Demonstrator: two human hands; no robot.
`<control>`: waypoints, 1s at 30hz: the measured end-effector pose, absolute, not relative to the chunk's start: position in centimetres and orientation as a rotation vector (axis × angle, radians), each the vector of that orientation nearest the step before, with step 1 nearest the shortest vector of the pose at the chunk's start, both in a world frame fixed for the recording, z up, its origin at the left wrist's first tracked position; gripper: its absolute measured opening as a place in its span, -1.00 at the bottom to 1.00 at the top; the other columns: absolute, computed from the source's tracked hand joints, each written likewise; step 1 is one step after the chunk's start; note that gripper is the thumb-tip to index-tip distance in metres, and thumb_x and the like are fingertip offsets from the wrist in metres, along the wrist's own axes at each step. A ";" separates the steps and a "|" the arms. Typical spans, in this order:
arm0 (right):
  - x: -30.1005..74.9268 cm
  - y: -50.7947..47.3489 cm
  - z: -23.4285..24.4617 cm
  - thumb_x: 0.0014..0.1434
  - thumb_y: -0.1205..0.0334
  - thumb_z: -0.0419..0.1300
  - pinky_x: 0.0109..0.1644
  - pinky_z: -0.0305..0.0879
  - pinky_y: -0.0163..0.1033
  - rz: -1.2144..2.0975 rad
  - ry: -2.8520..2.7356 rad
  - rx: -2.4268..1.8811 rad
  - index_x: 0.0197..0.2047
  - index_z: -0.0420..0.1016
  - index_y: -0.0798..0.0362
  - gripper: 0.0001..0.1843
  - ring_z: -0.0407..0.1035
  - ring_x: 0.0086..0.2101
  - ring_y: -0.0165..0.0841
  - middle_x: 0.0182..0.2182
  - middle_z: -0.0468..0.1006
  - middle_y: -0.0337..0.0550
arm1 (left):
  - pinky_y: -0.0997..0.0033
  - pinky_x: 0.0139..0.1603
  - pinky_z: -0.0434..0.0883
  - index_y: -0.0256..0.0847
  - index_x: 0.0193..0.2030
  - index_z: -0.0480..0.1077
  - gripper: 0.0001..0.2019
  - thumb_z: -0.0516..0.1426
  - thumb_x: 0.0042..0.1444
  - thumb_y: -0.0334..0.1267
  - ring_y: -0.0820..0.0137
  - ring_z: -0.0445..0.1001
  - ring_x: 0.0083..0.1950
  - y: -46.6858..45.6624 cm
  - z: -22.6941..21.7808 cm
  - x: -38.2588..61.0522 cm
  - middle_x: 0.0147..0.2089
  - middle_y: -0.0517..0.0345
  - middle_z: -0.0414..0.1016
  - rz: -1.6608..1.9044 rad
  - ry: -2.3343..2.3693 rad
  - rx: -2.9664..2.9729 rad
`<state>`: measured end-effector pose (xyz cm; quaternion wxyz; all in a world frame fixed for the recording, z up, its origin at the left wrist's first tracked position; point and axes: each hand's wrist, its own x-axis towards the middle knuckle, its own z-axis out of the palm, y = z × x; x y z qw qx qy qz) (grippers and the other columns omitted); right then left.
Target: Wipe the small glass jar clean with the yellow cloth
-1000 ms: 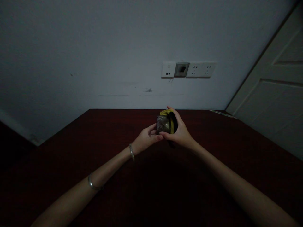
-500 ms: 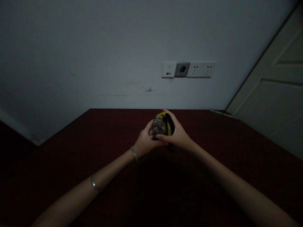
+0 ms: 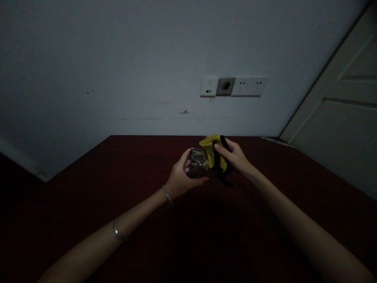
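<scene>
My left hand (image 3: pixel 180 177) is wrapped round a small clear glass (image 3: pixel 198 162), held above a dark red table (image 3: pixel 118 220). Two bracelets sit on that wrist and forearm. My right hand (image 3: pixel 235 158) grips a yellow and black cloth (image 3: pixel 214 154) just to the right of the glass, the cloth touching or nearly touching its side. Part of the cloth hangs down dark below my fingers.
A pale wall rises behind the table's far edge, with a row of sockets and a switch (image 3: pixel 234 86) on it. A white panelled door (image 3: pixel 341 114) stands at the right. The room is dim.
My right hand has drawn the cloth off the glass and moved to the right. The glass now rests in my left hand alone.
</scene>
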<state>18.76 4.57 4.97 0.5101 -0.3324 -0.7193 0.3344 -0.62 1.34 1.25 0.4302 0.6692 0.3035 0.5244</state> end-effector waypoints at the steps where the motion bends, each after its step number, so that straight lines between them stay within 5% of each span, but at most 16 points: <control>1: 19.0 4.5 5.1 0.15 -0.08 0.16 -0.18 0.44 -0.08 0.799 -1.730 -0.828 -0.01 0.47 0.01 -0.56 0.49 -0.24 -0.23 -0.21 0.59 -0.10 | 0.09 0.10 0.44 -0.29 0.23 0.07 -0.07 0.39 -0.31 -0.30 0.07 0.43 0.11 1.3 1.2 -0.7 0.07 -0.20 0.42 1.306 0.754 1.663; 13: 19.6 2.2 8.5 0.24 0.15 0.11 0.01 0.33 -0.17 0.528 -2.135 -0.778 0.05 0.45 -0.02 -0.67 0.44 -0.09 -0.31 -0.06 0.55 -0.16 | 0.12 0.11 0.44 -0.28 0.23 0.06 -0.13 0.36 -0.24 -0.32 0.09 0.42 0.12 0.8 1.4 -0.7 0.15 -0.23 0.34 1.337 0.776 1.743; 30: 19.4 0.8 9.8 0.25 0.16 0.12 -0.14 0.35 -0.32 0.411 -2.315 -0.761 -0.02 0.46 0.01 -0.74 0.47 -0.21 -0.37 -0.13 0.58 -0.19 | 0.09 0.00 0.53 -0.28 0.24 0.05 -0.08 0.38 -0.28 -0.34 0.11 0.50 0.03 1.4 0.2 -0.7 0.08 -0.19 0.42 1.393 0.763 1.623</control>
